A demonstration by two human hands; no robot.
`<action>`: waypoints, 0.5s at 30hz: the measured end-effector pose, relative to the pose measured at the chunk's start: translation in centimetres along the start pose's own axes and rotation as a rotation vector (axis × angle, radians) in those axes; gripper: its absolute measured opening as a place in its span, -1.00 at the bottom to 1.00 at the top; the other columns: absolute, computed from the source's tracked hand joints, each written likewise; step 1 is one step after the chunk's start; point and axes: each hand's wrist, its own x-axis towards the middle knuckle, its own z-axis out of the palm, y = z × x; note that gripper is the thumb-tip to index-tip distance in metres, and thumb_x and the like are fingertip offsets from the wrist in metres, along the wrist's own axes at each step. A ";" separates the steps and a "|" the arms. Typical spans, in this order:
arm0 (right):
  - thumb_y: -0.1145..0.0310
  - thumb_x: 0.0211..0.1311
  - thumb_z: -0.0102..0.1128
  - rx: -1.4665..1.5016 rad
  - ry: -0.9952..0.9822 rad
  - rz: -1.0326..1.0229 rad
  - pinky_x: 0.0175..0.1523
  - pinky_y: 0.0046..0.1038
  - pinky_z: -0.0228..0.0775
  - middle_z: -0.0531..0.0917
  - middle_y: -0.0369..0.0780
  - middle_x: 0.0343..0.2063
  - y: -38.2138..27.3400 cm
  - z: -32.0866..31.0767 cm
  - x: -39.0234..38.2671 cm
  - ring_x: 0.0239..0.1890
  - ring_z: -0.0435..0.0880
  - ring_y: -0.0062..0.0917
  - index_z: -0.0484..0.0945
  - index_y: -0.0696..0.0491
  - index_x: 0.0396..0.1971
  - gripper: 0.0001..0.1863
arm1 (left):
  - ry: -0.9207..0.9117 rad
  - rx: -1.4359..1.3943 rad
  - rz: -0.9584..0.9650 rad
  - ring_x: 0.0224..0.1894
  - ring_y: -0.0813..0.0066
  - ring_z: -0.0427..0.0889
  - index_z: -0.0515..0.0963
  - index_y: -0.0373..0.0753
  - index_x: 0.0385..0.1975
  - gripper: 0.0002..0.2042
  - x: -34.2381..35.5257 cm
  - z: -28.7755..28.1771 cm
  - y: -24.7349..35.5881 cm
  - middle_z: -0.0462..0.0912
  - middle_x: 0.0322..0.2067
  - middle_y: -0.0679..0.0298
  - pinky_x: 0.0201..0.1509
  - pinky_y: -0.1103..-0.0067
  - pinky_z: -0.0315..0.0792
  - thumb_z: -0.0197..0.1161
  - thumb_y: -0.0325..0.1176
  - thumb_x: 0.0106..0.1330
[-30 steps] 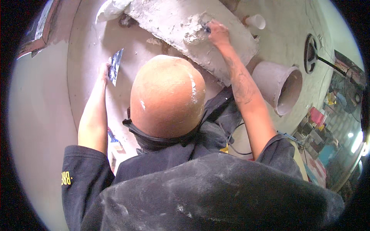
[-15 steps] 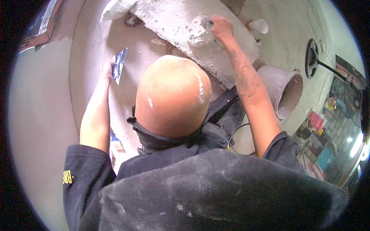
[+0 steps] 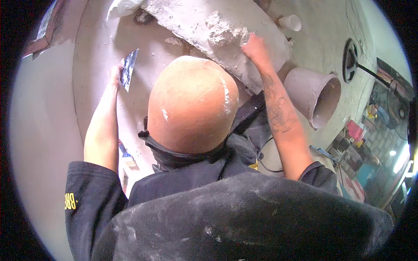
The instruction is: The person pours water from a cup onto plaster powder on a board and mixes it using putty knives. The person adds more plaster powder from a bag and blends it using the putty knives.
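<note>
My left hand (image 3: 115, 75) is closed around a wide flat putty knife (image 3: 129, 69), its blade smeared white and blue, raised over the pale surface on the left. My right hand (image 3: 257, 48) is closed at the right side of a lumpy heap of white plaster (image 3: 223, 30). What its fingers grip is hidden and too small to make out. The heap lies on a long, pale, plaster-coated board (image 3: 187, 19) set slantwise ahead of me. A bald head and dark clothing fill the middle and lower part of the view.
Right of the board, a plaster-coated bucket (image 3: 311, 93) lies tipped with its mouth facing right. A white cup (image 3: 292, 22) sits beyond it. Farther right are a black-ringed stand (image 3: 349, 61) and clutter. A blue-handled tool (image 3: 124, 150) lies by my left forearm; white plastic (image 3: 122, 8) is far left.
My right hand has moved right and nearer to me, from the heap's top right to its side. My left hand, with the putty knife, has shifted slightly left. The whole view has moved a little.
</note>
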 end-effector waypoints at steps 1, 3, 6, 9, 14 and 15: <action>0.35 -0.14 0.08 0.002 -0.007 -0.004 -0.08 -0.17 0.40 0.58 0.14 -0.35 -1.3 0.3 -0.6 -0.22 0.58 -0.01 0.53 0.24 -0.32 -0.65 | 0.027 -0.001 -0.015 -0.60 0.55 0.52 0.52 -0.31 -0.52 -0.86 0.1 -0.7 -0.3 0.56 -0.59 0.29 -0.52 0.58 0.37 0.14 -0.37 0.17; 0.35 -0.16 0.07 0.162 -0.023 0.123 -0.05 -0.17 0.39 0.56 0.21 -0.37 -3.4 0.5 -1.5 -0.20 0.57 0.03 0.51 0.34 -0.39 -0.64 | 0.004 -0.013 0.010 -0.61 0.55 0.51 0.53 -0.31 -0.51 -0.87 -0.2 -1.1 -0.4 0.57 -0.58 0.29 -0.51 0.58 0.37 0.14 -0.38 0.17; 0.37 -0.18 0.09 0.225 0.083 0.276 -0.03 -0.18 0.40 0.57 0.22 -0.34 -3.9 2.6 -0.4 -0.19 0.57 0.07 0.53 0.34 -0.35 -0.62 | 0.028 -0.010 -0.049 -0.62 0.54 0.50 0.53 -0.30 -0.50 -0.87 -1.7 0.8 0.1 0.58 -0.57 0.29 -0.51 0.57 0.38 0.14 -0.38 0.19; 0.37 -0.18 0.08 0.337 0.120 0.359 -0.06 -0.19 0.40 0.58 0.21 -0.38 -4.9 2.5 0.8 -0.20 0.58 0.07 0.54 0.37 -0.42 -0.65 | 0.010 -0.048 -0.027 -0.62 0.53 0.51 0.54 -0.29 -0.50 -0.87 -4.6 3.3 1.2 0.58 -0.57 0.28 -0.51 0.57 0.39 0.14 -0.39 0.21; 0.38 -0.17 0.06 0.233 0.044 0.187 -0.07 -0.21 0.40 0.58 0.20 -0.37 -0.6 3.6 6.4 -0.19 0.59 0.02 0.56 0.36 -0.43 -0.65 | 0.017 0.029 -0.004 -0.64 0.55 0.51 0.55 -0.31 -0.45 -0.80 -4.2 3.9 2.2 0.60 -0.56 0.28 -0.54 0.60 0.41 0.18 -0.28 0.25; 0.38 -0.17 0.06 0.239 0.029 0.175 -0.07 -0.21 0.40 0.58 0.20 -0.37 -2.0 3.1 6.0 -0.19 0.59 0.02 0.56 0.36 -0.43 -0.65 | 0.036 0.002 0.005 -0.64 0.55 0.52 0.55 -0.33 -0.44 -0.78 -4.0 2.9 1.6 0.60 -0.55 0.28 -0.54 0.60 0.40 0.19 -0.26 0.25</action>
